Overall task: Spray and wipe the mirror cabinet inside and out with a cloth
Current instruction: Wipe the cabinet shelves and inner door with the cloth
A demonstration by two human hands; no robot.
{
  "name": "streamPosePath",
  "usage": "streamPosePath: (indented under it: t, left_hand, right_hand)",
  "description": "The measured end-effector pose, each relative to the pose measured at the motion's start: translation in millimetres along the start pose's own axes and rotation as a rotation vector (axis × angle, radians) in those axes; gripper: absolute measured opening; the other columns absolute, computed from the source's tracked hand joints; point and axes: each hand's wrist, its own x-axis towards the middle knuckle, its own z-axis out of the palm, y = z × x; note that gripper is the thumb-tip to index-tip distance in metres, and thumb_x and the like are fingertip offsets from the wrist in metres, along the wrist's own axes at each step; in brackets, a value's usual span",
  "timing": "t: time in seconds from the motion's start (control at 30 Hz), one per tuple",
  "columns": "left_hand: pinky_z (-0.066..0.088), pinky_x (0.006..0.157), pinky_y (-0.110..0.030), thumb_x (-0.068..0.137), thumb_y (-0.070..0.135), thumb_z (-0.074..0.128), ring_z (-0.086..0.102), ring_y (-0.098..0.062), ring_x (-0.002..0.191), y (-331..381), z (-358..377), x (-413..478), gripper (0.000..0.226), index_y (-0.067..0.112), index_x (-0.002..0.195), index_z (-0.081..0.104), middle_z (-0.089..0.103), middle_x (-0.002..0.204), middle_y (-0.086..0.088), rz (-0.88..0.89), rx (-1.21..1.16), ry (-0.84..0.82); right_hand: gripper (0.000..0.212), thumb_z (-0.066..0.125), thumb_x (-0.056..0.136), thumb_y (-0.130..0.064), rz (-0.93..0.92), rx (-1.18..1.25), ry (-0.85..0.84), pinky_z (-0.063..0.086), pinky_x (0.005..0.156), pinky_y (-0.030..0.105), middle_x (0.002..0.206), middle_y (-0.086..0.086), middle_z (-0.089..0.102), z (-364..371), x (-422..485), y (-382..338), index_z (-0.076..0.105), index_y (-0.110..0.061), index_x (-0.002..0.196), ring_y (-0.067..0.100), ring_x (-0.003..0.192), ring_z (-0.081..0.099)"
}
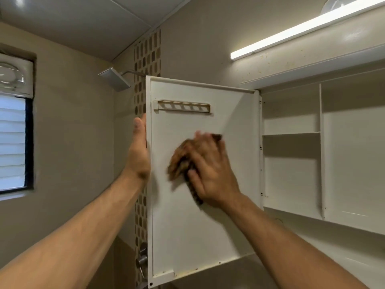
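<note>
Cabinet door [198, 226] hangs open leftward, long axis vertical. Left hand [138, 151] holds its left free edge, fingers hidden behind. Right hand [210, 170], fingers spread flat, presses the brown cloth [179, 161] mid-panel on the inner face, bare panel extending below.

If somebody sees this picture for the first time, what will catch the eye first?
The right hand, blurred, presses a brown cloth flat on the inner side of the open cabinet door, mid-frame. The left hand holds that door's outer edge. At right, white shelves show under a lit tube lamp.
</note>
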Motion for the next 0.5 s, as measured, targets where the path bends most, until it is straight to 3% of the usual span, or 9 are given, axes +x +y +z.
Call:
streamPosePath:
  t: [0.07,0.1,0.13,0.2,0.27,0.33,0.4,0.5]
  left_hand:
    - [0.033,0.123,-0.049,0.103,0.060,0.019,0.044,-0.019,0.147,-4.5,4.0,-0.8,0.070,0.020,0.159,0.034,0.048,0.158,-0.003,0.013,0.120,0.112]
    - [0.026,0.127,-0.044,0.101,0.062,0.023,0.035,-0.013,0.152,-7.4,6.5,-1.3,0.073,0.022,0.162,0.029,0.037,0.165,0.001,0.035,0.208,0.186]
    - [0.019,0.129,-0.036,0.101,0.062,0.025,0.025,-0.006,0.154,-9.6,7.5,-2.5,0.075,0.021,0.163,0.024,0.026,0.169,0.005,0.098,0.316,0.243]
    - [0.010,0.128,-0.026,0.103,0.057,0.025,0.010,0.000,0.156,-15.0,9.6,-7.0,0.074,0.016,0.164,0.018,0.011,0.171,0.007,0.263,0.563,0.241]
    - [0.003,0.127,-0.022,0.106,0.052,0.025,0.001,-0.003,0.158,-17.1,8.4,-13.2,0.069,0.016,0.165,0.015,0.004,0.173,0.003,0.359,0.765,0.179]
    - [0.001,0.129,-0.029,0.106,0.048,0.031,-0.003,-0.011,0.160,-16.7,2.1,-21.5,0.070,0.016,0.165,0.014,0.001,0.174,-0.004,0.408,0.996,0.138]
    - [0.000,0.130,-0.046,0.103,0.046,0.037,-0.004,-0.024,0.161,-16.1,-4.2,-30.3,0.075,0.012,0.165,0.014,-0.002,0.174,-0.010,0.492,1.325,0.061]
    - [0.001,0.128,-0.056,0.101,0.048,0.034,-0.001,-0.032,0.160,-19.5,-3.4,-38.6,0.076,0.009,0.164,0.019,-0.001,0.173,-0.015,0.644,1.691,-0.127]
  right_hand:
    - [0.066,0.042,0.105,-0.040,0.545,0.099,0.132,0.002,0.126,0.060,0.173,0.014,0.004,2.6,25.6,-6.5,0.024,-0.015,0.164,0.028,0.161,-0.005]
    - [0.070,0.039,0.106,-0.043,0.721,0.135,0.169,0.003,0.127,0.059,0.173,0.019,-0.002,5.2,40.0,-19.6,0.019,-0.010,0.165,0.032,0.160,-0.006]
    - [0.073,0.039,0.106,-0.044,0.721,0.116,0.191,0.008,0.126,0.059,0.170,0.026,0.001,10.5,49.6,-34.9,0.023,-0.001,0.162,0.039,0.159,-0.002]
    - [0.072,0.048,0.102,-0.040,0.309,0.074,0.129,0.018,0.126,0.057,0.168,0.030,0.012,28.8,36.7,-56.3,0.035,0.005,0.156,0.042,0.158,0.007]
    - [0.068,0.057,0.101,-0.036,-0.086,0.108,0.000,0.029,0.121,0.055,0.169,0.024,0.017,36.7,-1.0,-56.5,0.039,-0.002,0.157,0.036,0.160,0.011]
    - [0.063,0.057,0.099,-0.032,-0.214,0.089,-0.040,0.037,0.115,0.055,0.168,0.022,0.025,30.7,-37.9,-31.2,0.044,-0.005,0.155,0.035,0.158,0.019]
    - [0.067,0.057,0.094,-0.030,-0.063,0.029,-0.042,0.032,0.118,0.057,0.166,0.019,0.030,18.5,-54.8,1.9,0.043,-0.008,0.156,0.032,0.158,0.020]
    - [0.071,0.042,0.102,-0.035,0.581,-0.065,0.076,0.010,0.127,0.057,0.171,0.022,0.014,1.0,-59.3,40.0,0.020,-0.005,0.163,0.034,0.160,0.008]
